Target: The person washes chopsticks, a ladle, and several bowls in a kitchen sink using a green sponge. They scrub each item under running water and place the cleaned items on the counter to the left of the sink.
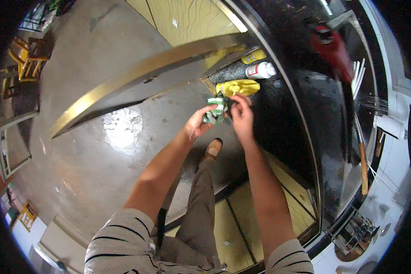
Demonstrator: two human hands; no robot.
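Observation:
My left hand [197, 122] is closed around a crumpled green-and-white plastic packet [216, 109], held up in front of an open cabinet. Just right of the packet is my right hand [242, 114], its fingers bent and drawn together near the packet's edge. Anything between those fingertips is too small to make out. Behind both hands, inside the cabinet, a yellow bottle [244, 86] lies close to my right fingertips. Beyond it is a white bottle [260, 71] with a red-and-white label, and farther back a second yellow container [254, 56].
An open cabinet door [146, 68] with a gold edge swings out on the left. The dark countertop [324, 105] runs along the right, carrying a red object [333, 50] and a wooden-handled tool [364, 169]. My shoe [214, 148] is on the floor below. Wooden chairs [29, 59] stand far left.

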